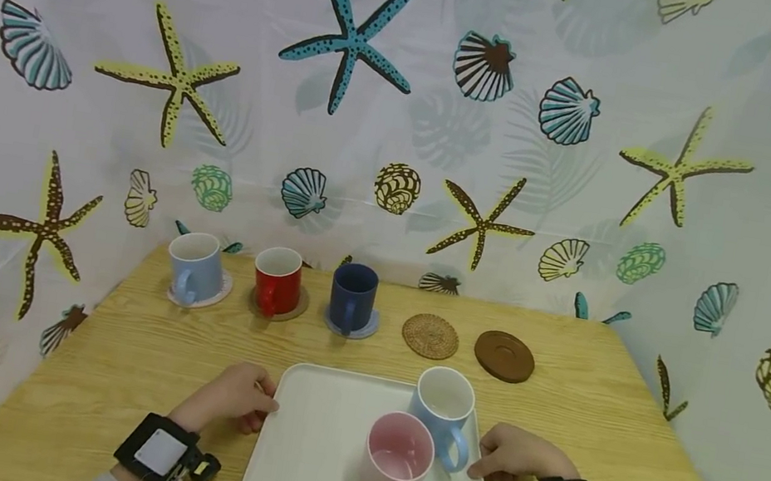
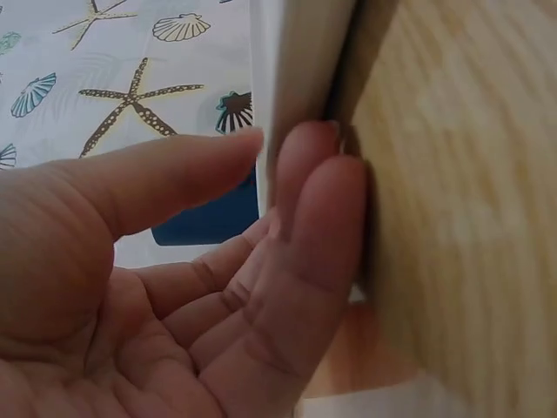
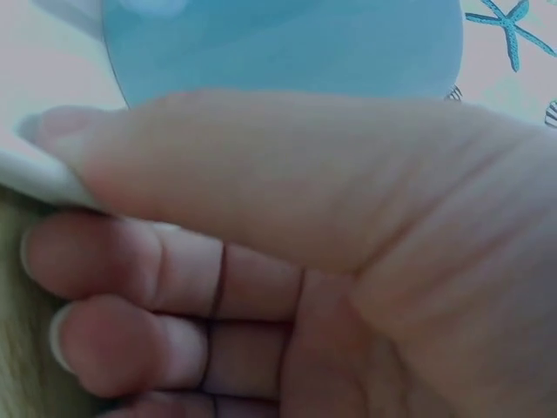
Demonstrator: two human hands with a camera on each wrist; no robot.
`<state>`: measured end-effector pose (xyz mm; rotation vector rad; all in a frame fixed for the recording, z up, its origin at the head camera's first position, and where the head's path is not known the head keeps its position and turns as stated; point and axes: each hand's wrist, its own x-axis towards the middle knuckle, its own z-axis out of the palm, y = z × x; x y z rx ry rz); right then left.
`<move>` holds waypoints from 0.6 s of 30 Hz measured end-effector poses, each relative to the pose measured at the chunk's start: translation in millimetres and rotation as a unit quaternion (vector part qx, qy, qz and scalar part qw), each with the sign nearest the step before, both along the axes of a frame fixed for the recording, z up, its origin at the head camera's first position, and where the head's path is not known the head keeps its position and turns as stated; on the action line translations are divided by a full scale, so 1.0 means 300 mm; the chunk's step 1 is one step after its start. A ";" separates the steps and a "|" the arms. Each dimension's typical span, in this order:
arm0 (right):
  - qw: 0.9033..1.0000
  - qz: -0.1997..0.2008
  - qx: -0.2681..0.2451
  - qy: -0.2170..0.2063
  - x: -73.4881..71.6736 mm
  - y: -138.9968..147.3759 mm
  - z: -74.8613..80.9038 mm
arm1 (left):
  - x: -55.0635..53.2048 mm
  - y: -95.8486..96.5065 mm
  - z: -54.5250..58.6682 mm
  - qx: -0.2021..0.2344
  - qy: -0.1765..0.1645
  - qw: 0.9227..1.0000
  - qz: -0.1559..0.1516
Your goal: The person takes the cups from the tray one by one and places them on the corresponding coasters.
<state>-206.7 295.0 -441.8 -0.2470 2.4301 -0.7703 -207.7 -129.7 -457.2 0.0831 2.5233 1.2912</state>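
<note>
A white tray [image 1: 315, 448] lies on the wooden table, carrying a pink mug [image 1: 386, 476] and, behind it to the right, a light blue mug [image 1: 441, 405]. My left hand [image 1: 232, 397] grips the tray's left edge; in the left wrist view its thumb [image 2: 200, 170] meets the rim and fingertips [image 2: 326, 209] reach under the edge. At the right edge my right hand [image 1: 521, 455] pinches the rim, thumb [image 3: 218, 165] on top and curled fingers below. The light blue mug stands close beside that thumb.
Along the back stand a light blue mug [image 1: 194, 265], a red mug [image 1: 276, 282] and a dark blue mug [image 1: 352, 296], each on a coaster. Right of them lie a woven coaster [image 1: 431, 336] and a brown coaster [image 1: 504, 356]. A patterned curtain [image 1: 401, 142] hangs behind the table.
</note>
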 end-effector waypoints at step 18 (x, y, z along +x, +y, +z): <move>0.920 0.135 -0.351 -0.110 -0.027 0.017 0.000 | -0.022 -0.020 -0.029 0.055 -0.060 0.996 0.018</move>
